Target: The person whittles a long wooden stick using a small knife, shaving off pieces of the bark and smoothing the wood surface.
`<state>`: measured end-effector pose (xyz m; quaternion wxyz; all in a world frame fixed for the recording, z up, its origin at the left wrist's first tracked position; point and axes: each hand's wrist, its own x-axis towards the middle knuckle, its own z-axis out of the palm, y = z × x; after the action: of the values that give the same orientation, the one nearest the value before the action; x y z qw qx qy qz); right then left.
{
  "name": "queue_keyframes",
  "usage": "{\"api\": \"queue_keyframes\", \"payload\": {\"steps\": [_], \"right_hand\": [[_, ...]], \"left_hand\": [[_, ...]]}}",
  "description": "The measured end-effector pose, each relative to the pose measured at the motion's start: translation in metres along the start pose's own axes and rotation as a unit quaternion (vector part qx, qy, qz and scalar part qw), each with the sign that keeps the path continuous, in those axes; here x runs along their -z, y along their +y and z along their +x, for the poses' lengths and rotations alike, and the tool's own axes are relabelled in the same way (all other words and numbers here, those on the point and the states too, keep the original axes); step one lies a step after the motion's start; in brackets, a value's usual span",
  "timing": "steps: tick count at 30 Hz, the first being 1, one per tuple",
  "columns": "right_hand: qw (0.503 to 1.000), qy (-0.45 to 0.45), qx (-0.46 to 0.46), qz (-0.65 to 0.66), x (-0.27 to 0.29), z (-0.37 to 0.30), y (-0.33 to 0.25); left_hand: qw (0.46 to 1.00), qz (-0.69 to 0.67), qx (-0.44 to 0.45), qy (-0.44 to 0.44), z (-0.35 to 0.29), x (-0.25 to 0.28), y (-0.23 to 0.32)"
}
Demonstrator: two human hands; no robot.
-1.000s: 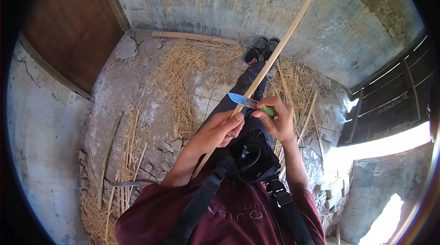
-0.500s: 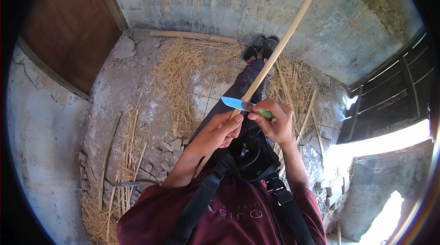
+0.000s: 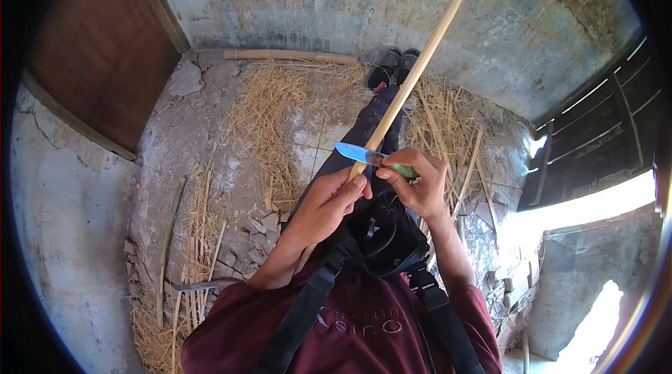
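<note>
A long pale strip of split bamboo or wood [image 3: 409, 83] slants from my body up past my feet toward the far wall. My left hand [image 3: 330, 200] is closed around its lower part, thumb lying along it. My right hand [image 3: 418, 181] grips a knife by its green handle [image 3: 404, 170]. The knife blade [image 3: 357, 153] lies across the strip just beyond my left thumb, its tip pointing left. Below my left wrist, the strip's near end runs down toward my shirt, partly hidden.
Straw-like shavings [image 3: 269, 122] cover much of the floor. A bamboo pole [image 3: 290, 57] lies along the far wall. On the left are a green stick [image 3: 171, 248], thin strips and a long-bladed tool [image 3: 196, 286]. Rubble [image 3: 262, 225] lies nearby; a dark slatted panel [image 3: 595, 143] stands right.
The strip's far end has shifted slightly left. My knife has moved slightly left and stays across the strip; both hands keep their grips.
</note>
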<state>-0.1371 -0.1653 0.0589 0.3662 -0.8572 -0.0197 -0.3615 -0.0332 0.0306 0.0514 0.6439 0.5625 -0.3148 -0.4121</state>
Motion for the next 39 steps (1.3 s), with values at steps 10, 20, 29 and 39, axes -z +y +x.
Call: {"api": "queue_keyframes", "payload": {"steps": [10,20,29,39], "right_hand": [[0.999,-0.001,0.022,0.047,-0.003,-0.011,0.011],[0.970,0.167,-0.081,0.158,0.027,0.012,0.040],[0.999,-0.012,0.017,0.048,0.011,0.014,0.018],[0.999,-0.009,0.032,0.025,0.003,0.022,0.021]], "left_hand": [[0.999,-0.030,0.011,-0.015,-0.001,-0.009,-0.014],[0.991,-0.114,0.036,-0.055,0.002,-0.018,-0.019],[0.992,-0.109,0.053,-0.019,0.007,-0.013,0.001],[0.999,-0.009,-0.018,0.048,0.005,-0.008,-0.025]]}}
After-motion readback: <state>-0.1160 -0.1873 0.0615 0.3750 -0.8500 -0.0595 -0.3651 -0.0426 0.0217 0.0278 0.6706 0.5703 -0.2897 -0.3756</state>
